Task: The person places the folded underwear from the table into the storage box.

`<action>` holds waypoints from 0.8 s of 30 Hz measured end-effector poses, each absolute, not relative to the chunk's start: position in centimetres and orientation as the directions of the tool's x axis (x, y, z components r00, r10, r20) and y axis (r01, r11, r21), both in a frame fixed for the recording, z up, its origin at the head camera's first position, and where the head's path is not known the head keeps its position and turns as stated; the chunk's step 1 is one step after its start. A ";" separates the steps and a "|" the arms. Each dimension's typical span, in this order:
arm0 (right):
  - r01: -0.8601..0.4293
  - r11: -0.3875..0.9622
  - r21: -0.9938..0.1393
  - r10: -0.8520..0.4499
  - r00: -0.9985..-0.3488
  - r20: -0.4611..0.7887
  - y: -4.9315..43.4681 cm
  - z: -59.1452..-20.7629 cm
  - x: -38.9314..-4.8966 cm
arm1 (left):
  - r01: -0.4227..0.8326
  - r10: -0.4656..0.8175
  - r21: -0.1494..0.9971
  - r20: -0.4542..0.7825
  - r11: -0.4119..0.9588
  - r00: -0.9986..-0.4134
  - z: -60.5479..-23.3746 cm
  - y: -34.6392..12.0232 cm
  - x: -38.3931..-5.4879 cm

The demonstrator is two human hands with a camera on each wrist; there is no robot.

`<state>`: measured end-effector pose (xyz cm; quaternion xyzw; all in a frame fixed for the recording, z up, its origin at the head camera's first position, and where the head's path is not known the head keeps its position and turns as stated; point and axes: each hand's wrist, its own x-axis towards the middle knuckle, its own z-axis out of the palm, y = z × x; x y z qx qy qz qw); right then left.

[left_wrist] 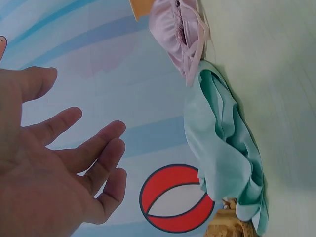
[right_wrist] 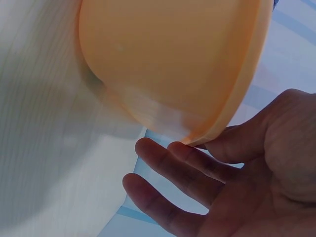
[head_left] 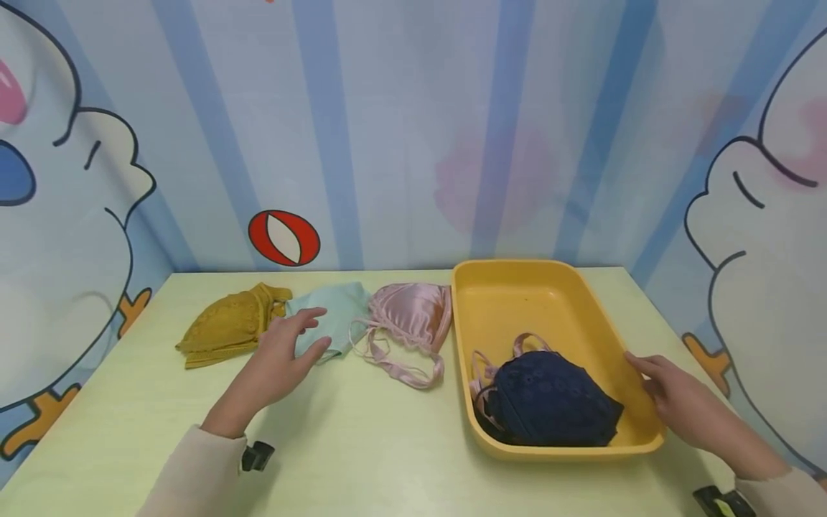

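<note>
My left hand hovers with fingers spread and nothing in it, overlapping a mint green cloth garment in the head view. The left wrist view has that garment lying in loose folds beside a pink satin bra. On the right, my right hand pinches the side rim of a yellow plastic bin between thumb and forefinger; its other fingers extend loosely below the rim. A navy blue bra lies in the bin's near end, partly covering something with pink straps.
Left of the mint garment sits a mustard yellow bra. The pink bra's straps trail forward on the pale table. A printed wall with blue stripes and cartoon figures closes off the back and sides.
</note>
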<state>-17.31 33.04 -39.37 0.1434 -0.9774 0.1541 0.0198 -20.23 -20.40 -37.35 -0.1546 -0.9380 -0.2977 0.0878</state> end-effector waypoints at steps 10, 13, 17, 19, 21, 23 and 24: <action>-0.273 0.915 -0.297 -0.260 -0.962 0.084 32.9 -39.5 -17.4 | 0.290 0.180 0.530 0.249 0.797 -0.951 -37.3 -24.1 -20.1; -0.274 0.916 -0.292 -0.259 -0.962 0.089 32.9 -39.5 -17.4 | 0.282 0.155 0.543 0.269 0.791 -0.951 -37.4 -25.8 -20.3; -0.260 0.923 -0.284 -0.246 -0.965 0.086 32.9 -39.5 -17.5 | 0.221 0.069 0.575 0.275 0.788 -0.959 -37.4 -28.4 -20.9; -0.250 0.926 -0.283 -0.236 -0.968 0.082 32.8 -39.5 -17.5 | 0.176 0.013 0.586 0.272 0.791 -0.962 -37.5 -29.7 -21.2; -0.245 0.928 -0.282 -0.231 -0.970 0.081 32.8 -39.5 -17.4 | 0.127 -0.043 0.593 0.264 0.795 -0.964 -37.6 -30.9 -21.5; -0.242 0.928 -0.283 -0.228 -0.970 0.082 32.7 -39.6 -17.4 | 0.077 -0.096 0.598 0.252 0.798 -0.963 -37.8 -32.0 -21.9; -0.239 0.928 -0.286 -0.225 -0.971 0.082 32.7 -39.6 -17.4 | 0.059 -0.116 0.600 0.249 0.798 -0.962 -38.0 -32.5 -22.1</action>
